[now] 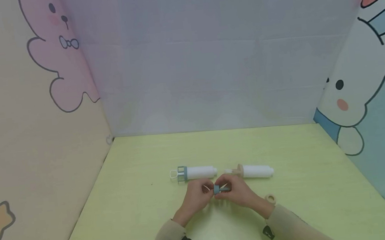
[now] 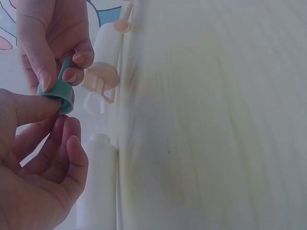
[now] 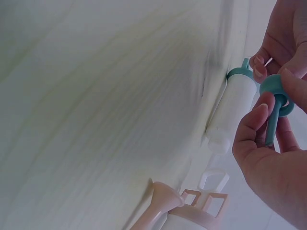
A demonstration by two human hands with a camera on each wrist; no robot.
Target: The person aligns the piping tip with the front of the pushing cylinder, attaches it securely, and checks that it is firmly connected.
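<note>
My left hand (image 1: pixel 196 194) and right hand (image 1: pixel 236 189) meet over the table around a small teal piece (image 1: pixel 216 189), a cup with a thin stem. In the left wrist view, the left thumb reaches into the teal cup's open end (image 2: pixel 60 91), fingers curled beneath. The right fingers pinch the cup's other side, with the stem (image 3: pixel 272 125) lying along them in the right wrist view. Just beyond the hands lie a white syringe-like tube (image 1: pixel 200 172) with a teal finger frame (image 1: pixel 182 174) and another white tube (image 1: pixel 257 171) with a peach frame (image 1: pixel 240 170).
A peach funnel-shaped piece (image 1: pixel 270 198) rests by my right wrist; its stem shows in the right wrist view. A pale wall (image 1: pixel 202 76) rises behind the yellow-green table (image 1: pixel 139 153), and cartoon-printed panels (image 1: pixel 382 115) stand at both sides.
</note>
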